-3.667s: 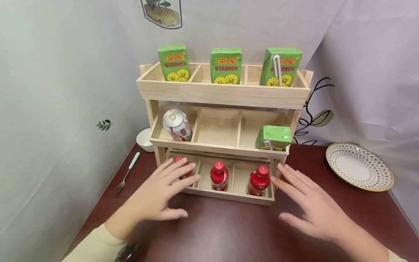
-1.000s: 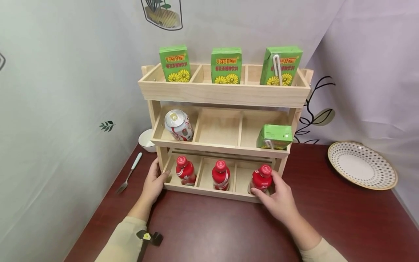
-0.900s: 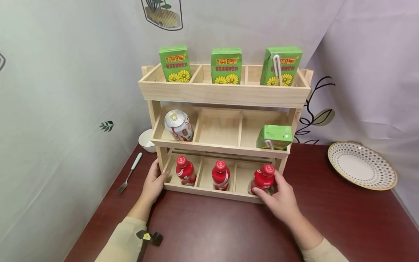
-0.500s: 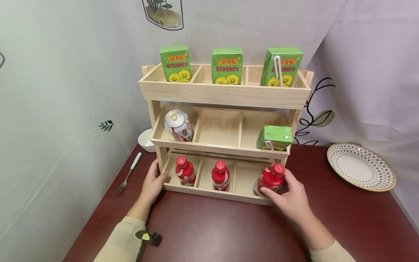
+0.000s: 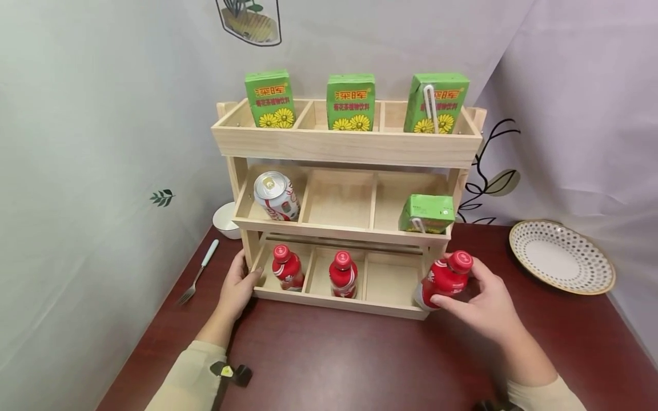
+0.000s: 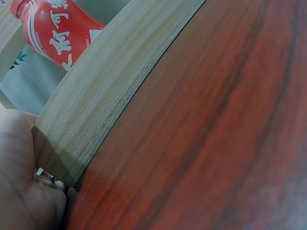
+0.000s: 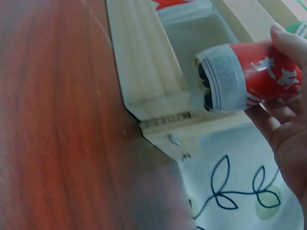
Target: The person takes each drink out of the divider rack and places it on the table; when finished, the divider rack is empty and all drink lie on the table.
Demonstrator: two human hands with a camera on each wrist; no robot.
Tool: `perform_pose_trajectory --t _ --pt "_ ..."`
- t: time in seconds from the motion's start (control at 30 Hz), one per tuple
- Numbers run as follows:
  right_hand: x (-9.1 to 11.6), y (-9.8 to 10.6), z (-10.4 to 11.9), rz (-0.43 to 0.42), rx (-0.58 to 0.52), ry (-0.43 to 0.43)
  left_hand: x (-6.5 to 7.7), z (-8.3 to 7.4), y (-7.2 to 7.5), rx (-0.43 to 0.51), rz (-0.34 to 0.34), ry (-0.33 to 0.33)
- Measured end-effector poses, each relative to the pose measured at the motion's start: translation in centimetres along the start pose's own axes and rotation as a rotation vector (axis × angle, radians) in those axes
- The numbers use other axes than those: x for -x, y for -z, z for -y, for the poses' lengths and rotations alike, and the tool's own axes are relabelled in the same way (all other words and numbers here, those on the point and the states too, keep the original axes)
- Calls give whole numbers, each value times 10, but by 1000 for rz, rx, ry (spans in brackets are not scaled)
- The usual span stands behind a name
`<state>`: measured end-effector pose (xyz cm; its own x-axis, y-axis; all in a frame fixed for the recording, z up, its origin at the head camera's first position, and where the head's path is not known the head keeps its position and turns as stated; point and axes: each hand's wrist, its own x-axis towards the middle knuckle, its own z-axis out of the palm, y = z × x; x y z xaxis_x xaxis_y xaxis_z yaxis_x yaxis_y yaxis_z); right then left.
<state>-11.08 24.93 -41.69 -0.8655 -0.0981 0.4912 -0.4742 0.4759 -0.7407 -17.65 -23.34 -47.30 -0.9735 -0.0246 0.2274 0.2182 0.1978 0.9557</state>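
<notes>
My right hand [image 5: 490, 302] grips a red bottle [image 5: 446, 281], tilted with its cap to the right, over the right end of the wooden rack's bottom tier. In the right wrist view the bottle's pale base [image 7: 223, 79] points toward the rack's corner [image 7: 153, 103], fingers and thumb around the red label. My left hand [image 5: 237, 285] holds the left end of the bottom tier [image 5: 334, 303]; in the left wrist view its thumb lies along the end of the front board [image 6: 110, 86]. Two more red bottles stand in the left [image 5: 288, 268] and middle [image 5: 343, 275] bottom compartments.
Three green drink cartons [image 5: 352, 103] stand on the top tier. The middle tier holds a silver-topped can [image 5: 276, 195] and a green carton [image 5: 426, 214]. A fork [image 5: 197, 271] and white bowl [image 5: 226, 220] lie left; a dotted plate [image 5: 562, 257] leans right.
Both hands came from hovering before the rack to its lower ends. The right hand took the right-hand bottle, tilted it and moved it rightward out of its compartment; the left stays put.
</notes>
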Motion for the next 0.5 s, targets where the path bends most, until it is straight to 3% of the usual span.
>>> perform_pose_trajectory --t 0.2,0.5 --pt "-2 16 -1 50 -33 -1 -1 1 1 12 -8 7" --pt "-1 30 -4 11 7 17 0 0 1 -21 -2 22"
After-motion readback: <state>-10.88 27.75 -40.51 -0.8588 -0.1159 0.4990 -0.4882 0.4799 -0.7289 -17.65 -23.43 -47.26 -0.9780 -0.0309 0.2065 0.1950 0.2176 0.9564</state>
